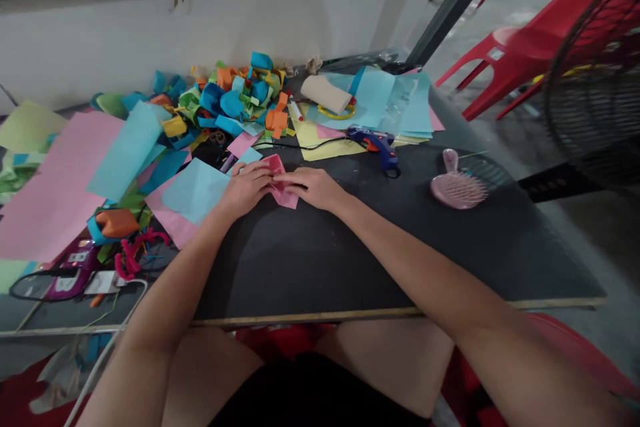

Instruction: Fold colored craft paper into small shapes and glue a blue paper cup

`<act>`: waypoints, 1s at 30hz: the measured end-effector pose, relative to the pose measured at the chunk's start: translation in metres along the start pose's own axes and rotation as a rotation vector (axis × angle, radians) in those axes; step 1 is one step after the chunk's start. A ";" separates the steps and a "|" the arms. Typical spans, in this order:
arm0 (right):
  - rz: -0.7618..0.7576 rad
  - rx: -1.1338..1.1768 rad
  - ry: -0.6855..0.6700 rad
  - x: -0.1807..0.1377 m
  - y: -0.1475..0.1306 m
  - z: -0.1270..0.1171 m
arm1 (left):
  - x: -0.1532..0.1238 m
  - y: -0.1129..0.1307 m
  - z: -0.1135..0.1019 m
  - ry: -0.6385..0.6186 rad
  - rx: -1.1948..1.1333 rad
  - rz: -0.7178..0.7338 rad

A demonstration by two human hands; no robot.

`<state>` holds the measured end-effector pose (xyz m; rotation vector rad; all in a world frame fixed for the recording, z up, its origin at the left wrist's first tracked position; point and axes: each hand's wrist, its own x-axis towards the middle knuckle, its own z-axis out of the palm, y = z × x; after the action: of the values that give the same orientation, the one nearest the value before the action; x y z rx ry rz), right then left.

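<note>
A small piece of folded pink paper (286, 198) lies on the dark tabletop in front of me, with creases and raised sides. My left hand (249, 188) grips its left side, fingers bent over the edge. From the right, my right hand (315, 187) pinches the same paper near its middle, the fingertips of both hands almost meeting. Part of the paper is hidden under my fingers. Just left of my left hand lie a light blue sheet (196, 190) and a pink sheet (173, 217) beneath it.
Colourful folded paper pieces (233, 100) are heaped against the wall. A blue glue gun (380, 145) and a pink hairbrush (457, 188) lie to the right. Large pink paper (60, 187) and a purple device (75, 270) are at left. A fan (595, 80) stands beyond the table's right side.
</note>
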<state>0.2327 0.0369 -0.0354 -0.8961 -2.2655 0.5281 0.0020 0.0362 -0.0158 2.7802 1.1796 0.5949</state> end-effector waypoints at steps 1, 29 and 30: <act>0.008 0.003 0.000 0.000 -0.001 -0.001 | -0.001 0.001 0.000 0.024 0.011 -0.008; -0.120 -0.129 -0.023 0.000 -0.001 -0.009 | -0.002 0.006 0.001 0.040 0.027 0.112; -0.132 -0.154 -0.026 0.001 0.000 -0.010 | -0.001 0.006 0.002 0.029 0.035 0.116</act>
<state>0.2394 0.0390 -0.0278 -0.8096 -2.3946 0.3109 0.0058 0.0315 -0.0171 2.8947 1.0483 0.6314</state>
